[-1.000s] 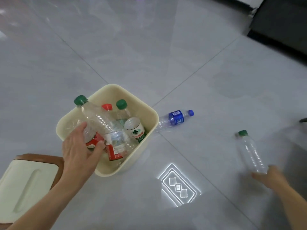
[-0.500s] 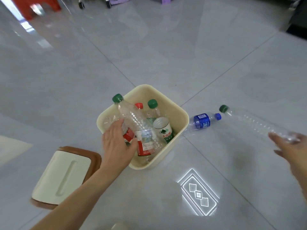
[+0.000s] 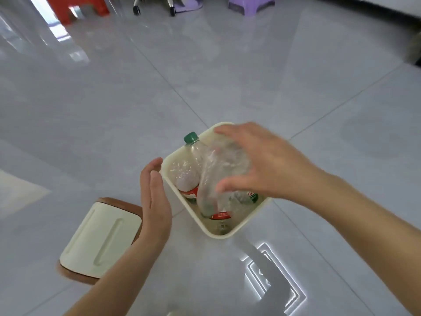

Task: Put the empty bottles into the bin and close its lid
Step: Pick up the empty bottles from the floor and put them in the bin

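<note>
Glossy grey tiled floor (image 3: pixel 227 71) (bright glare), red stool (image 3: pixel 79 8) and purple stool (image 3: pixel 250 3) beyond.

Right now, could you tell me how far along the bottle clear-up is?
Several bottles already sit in the bin. The right hand is putting a clear bottle in, the left hand open beside the rim. The lid lies on the floor, not yet fitted.

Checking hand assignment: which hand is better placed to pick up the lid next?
Probably the left hand: it is open beside the bin and right next to the lid. The right hand is over the bin on a clear bottle.
</note>
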Demonstrator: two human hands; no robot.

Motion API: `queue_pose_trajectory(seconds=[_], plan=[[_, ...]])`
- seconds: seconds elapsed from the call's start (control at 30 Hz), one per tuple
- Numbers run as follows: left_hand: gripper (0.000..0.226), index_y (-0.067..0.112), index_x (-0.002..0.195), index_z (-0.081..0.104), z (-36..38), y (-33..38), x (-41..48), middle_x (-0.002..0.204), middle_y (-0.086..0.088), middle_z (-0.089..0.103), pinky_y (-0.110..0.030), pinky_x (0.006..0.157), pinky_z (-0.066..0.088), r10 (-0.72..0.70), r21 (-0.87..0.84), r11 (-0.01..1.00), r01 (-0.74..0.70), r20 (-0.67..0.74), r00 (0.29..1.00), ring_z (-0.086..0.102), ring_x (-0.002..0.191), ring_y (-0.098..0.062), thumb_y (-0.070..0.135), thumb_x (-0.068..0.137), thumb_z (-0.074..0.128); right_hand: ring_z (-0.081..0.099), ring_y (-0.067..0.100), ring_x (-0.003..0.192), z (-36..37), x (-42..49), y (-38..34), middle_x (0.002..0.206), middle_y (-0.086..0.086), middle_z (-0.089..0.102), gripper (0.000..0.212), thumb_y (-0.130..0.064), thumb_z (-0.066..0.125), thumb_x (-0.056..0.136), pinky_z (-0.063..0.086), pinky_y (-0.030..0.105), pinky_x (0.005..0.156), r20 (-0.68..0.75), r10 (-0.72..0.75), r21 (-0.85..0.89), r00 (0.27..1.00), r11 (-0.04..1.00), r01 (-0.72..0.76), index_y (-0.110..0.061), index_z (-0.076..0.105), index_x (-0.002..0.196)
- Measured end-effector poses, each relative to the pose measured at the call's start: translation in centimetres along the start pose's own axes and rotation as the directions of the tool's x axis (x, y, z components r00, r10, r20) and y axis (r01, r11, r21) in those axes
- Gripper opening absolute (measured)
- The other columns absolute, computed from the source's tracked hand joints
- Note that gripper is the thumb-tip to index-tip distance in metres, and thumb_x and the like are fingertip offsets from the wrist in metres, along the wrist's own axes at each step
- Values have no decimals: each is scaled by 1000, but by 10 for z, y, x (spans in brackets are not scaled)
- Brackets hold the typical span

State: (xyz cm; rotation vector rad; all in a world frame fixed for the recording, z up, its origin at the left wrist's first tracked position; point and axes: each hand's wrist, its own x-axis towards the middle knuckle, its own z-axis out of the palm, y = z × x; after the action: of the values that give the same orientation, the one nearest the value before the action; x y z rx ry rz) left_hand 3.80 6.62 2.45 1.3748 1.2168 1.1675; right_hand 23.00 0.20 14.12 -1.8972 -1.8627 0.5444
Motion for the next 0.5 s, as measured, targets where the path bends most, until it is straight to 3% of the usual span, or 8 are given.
queue_pose_trajectory(seconds=[0.07, 0.17, 0.3, 0.4, 0.5], plan=[[47, 17, 129, 45, -4, 2, 1, 123, 17, 51, -12, 96, 34, 17, 23, 1000, -17, 8, 1000, 46, 118, 6, 38, 91, 28, 44, 2, 105, 15, 13, 6, 135, -10, 44, 84, -65, 62, 64, 40, 24, 92, 83, 25, 62, 996, 998, -30, -40, 31, 138], [43, 22, 131, 41, -8, 11, 2, 129, 15, 47, -8, 100, 32, 72, 71, 995, -75, 42, 997, 41, 119, 12, 34, 90, 34, 54, 10, 106, 16, 25, 46, 134, -1, 51, 59, -59, 49, 81, 45, 29, 90, -107, 182, 189, 977, 969, -159, -31, 45, 133], [62, 33, 137, 28, -1, 20, 9, 140, 14, 34, -6, 103, 26, 183, 201, 952, -229, 223, 957, 32, 131, 3, 47, 80, 49, 58, 21, 102, 17, 22, 132, 125, 10, 60, 44, -43, 43, 92, 35, 25, 82, -245, 511, 225, 824, 857, -464, -13, 56, 121], [70, 36, 139, 21, 15, 27, 20, 146, 8, 25, -19, 108, 19, 269, 358, 846, -396, 355, 895, 23, 139, -10, 49, 78, 52, 57, 32, 110, 38, 5, 197, 125, 17, 58, 48, -44, 45, 91, 37, 31, 82, -157, 677, 132, 719, 736, -664, -9, 54, 123], [70, 21, 143, 27, 32, 35, 44, 153, -7, 22, -31, 112, 16, 295, 424, 787, -448, 378, 877, 18, 142, -18, 52, 82, 44, 52, 38, 115, 64, -11, 237, 135, 20, 46, 60, -41, 58, 84, 42, 38, 90, 30, 737, -106, 675, 674, -731, -13, 42, 135]])
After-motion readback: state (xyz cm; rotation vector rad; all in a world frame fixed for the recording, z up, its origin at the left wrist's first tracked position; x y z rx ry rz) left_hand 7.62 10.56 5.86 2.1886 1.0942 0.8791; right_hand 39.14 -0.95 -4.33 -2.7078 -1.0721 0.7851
